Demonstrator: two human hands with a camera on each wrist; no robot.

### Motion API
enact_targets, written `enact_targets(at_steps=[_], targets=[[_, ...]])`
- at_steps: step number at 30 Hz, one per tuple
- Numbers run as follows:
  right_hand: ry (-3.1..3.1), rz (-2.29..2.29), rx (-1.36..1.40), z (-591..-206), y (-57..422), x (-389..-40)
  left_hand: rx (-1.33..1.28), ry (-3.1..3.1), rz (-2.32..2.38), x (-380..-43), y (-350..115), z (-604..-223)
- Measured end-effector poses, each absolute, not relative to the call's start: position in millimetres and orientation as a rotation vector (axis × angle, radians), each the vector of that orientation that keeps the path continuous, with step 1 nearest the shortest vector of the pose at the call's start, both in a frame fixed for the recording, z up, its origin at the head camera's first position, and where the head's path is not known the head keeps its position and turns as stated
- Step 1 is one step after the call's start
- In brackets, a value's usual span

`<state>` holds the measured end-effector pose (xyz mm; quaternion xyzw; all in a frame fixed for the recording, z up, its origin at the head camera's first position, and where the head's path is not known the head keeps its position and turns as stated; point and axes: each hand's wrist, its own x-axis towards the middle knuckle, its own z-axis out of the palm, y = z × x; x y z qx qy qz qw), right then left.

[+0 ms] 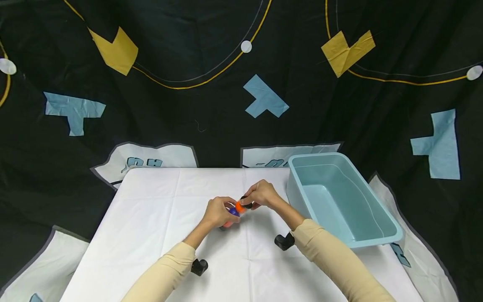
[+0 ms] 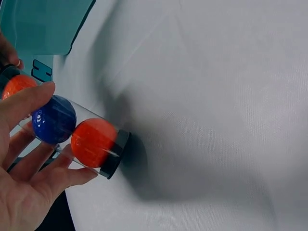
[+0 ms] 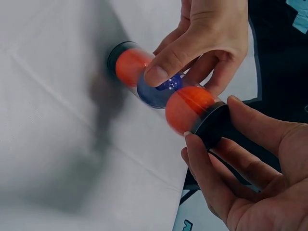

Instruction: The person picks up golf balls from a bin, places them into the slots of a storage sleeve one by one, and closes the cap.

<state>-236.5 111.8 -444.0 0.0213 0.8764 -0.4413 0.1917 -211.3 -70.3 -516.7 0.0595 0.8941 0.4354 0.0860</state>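
Note:
A clear tube [image 2: 83, 114] with a black cap at each end is held tilted above the white table. Inside it sit a blue ball [image 2: 55, 120] and, on either side, an orange ball [image 2: 94, 143] and another orange ball [image 3: 188, 108]. My left hand [image 1: 219, 211] grips the tube around its middle, thumb over the blue ball. With thumb and fingers, my right hand [image 1: 263, 193] pinches the black cap [image 3: 211, 126] at the tube's right end. The other black cap [image 2: 115, 155] stays free of both hands.
On the table's right side stands a light-blue bin [image 1: 328, 201], beside my right forearm. The white cloth-covered table [image 1: 151, 218] lies under both hands. Behind it hangs a black curtain [image 1: 211, 126] with taped shapes. Black wrist mounts [image 1: 199, 266] show near both sleeves.

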Motion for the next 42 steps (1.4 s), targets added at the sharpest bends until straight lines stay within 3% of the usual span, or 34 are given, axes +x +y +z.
enact_targets(at_steps=[42], targets=[[2.502, -1.256, -0.006, -449, 110, -234, 0.181, 2.701, 1.300, -209, -73, -517]])
